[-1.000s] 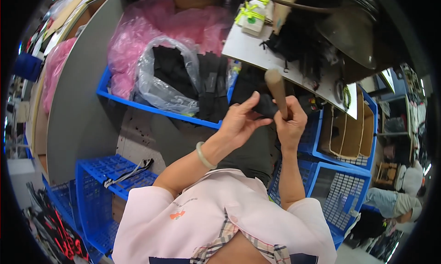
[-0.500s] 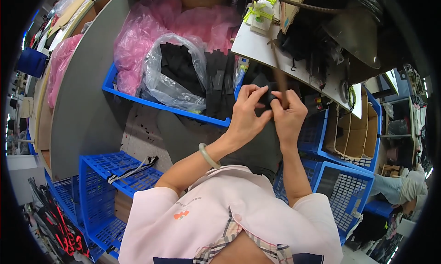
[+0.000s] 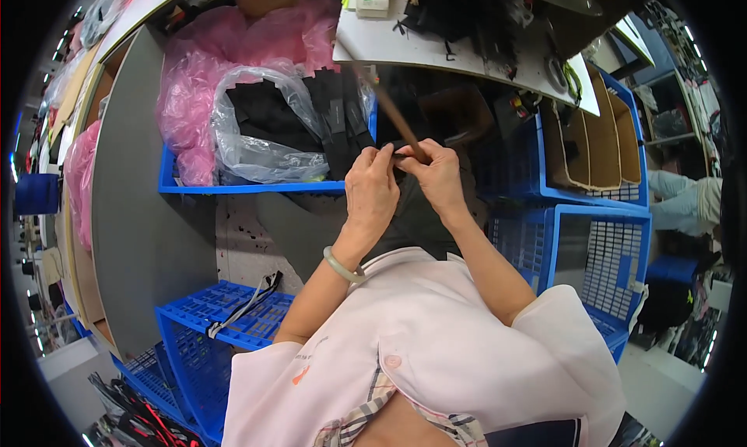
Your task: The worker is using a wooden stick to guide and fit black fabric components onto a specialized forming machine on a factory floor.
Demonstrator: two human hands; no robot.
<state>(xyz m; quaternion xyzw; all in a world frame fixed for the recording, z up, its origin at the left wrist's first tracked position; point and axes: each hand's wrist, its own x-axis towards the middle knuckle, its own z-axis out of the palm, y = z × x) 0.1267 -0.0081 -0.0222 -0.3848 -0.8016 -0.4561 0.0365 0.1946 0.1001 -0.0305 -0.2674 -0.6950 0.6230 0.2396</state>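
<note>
My left hand (image 3: 370,194) and my right hand (image 3: 438,180) meet over my lap, fingertips pinched on a small piece of black fabric (image 3: 400,152) between them. Most of that piece is hidden behind the fingers. A slim brown stick-like tool (image 3: 395,117), blurred, slants up and leftward from my right hand toward the white table; its kind is unclear. Just left of my hands, black fabric strips (image 3: 336,114) hang over the front of a blue crate (image 3: 241,188). More black pieces (image 3: 268,116) lie in a clear plastic bag (image 3: 284,165) there.
Pink plastic (image 3: 187,97) fills the crate's left side, against a grey panel (image 3: 148,190). A white table (image 3: 467,54) with dark scraps juts in ahead. Blue crates stand at right (image 3: 554,245) and lower left (image 3: 226,307); cardboard dividers (image 3: 599,147) fill one at right.
Both hands now sit further left in the picture and closer together, the left fingers having closed in. The brown tool tilts more to the left. The surroundings have shifted as my head turned.
</note>
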